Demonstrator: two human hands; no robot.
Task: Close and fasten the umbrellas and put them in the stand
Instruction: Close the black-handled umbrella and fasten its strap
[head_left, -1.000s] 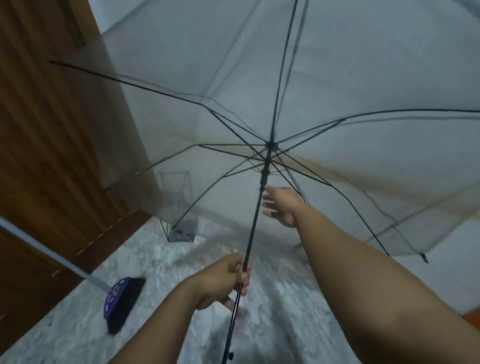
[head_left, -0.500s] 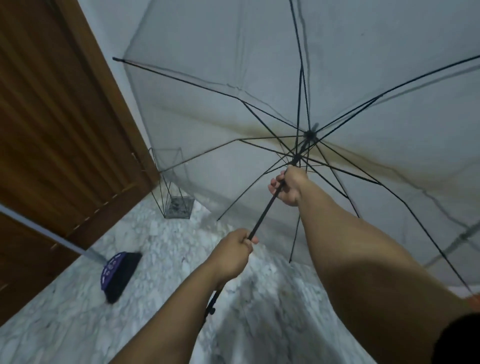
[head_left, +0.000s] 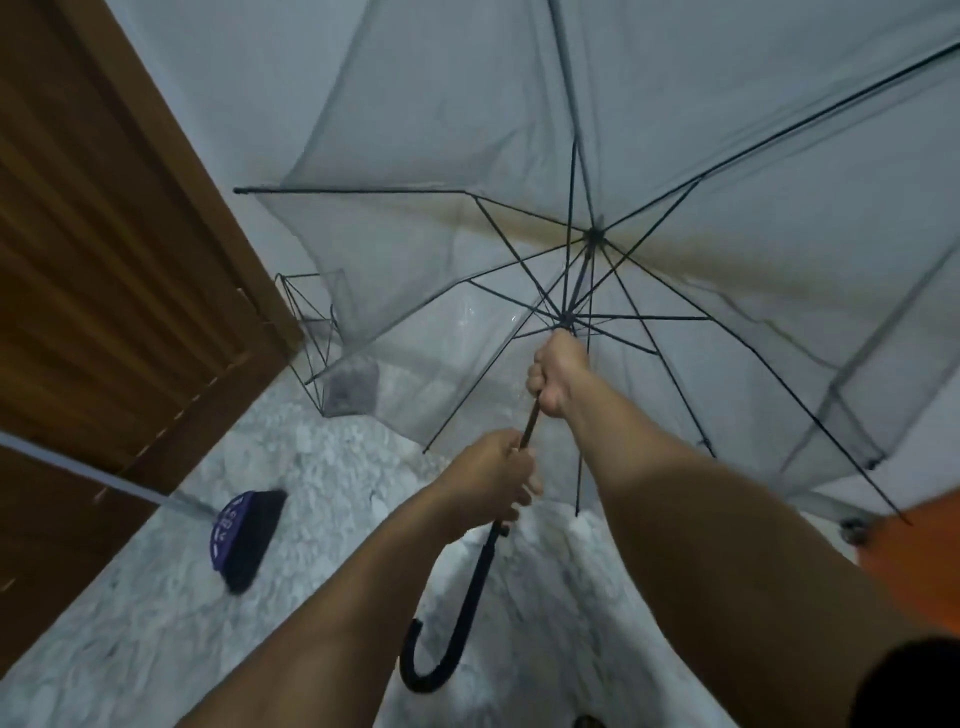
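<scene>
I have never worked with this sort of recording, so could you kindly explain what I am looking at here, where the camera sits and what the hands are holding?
There is no machine here: a person wears a wide-angle camera on the head, looking forward and down, so you see their own two arms reaching out. Both hands grip the dark shaft of a clear umbrella whose canopy is open. The left hand holds the shaft low, above the curved black handle. The right hand holds it higher, just under the hub where the thin ribs meet. On the pale marble floor stands a wire umbrella stand, seen partly through the clear canopy, beside a wooden door. A purple and black broom head rests on the floor nearer the person.
</scene>
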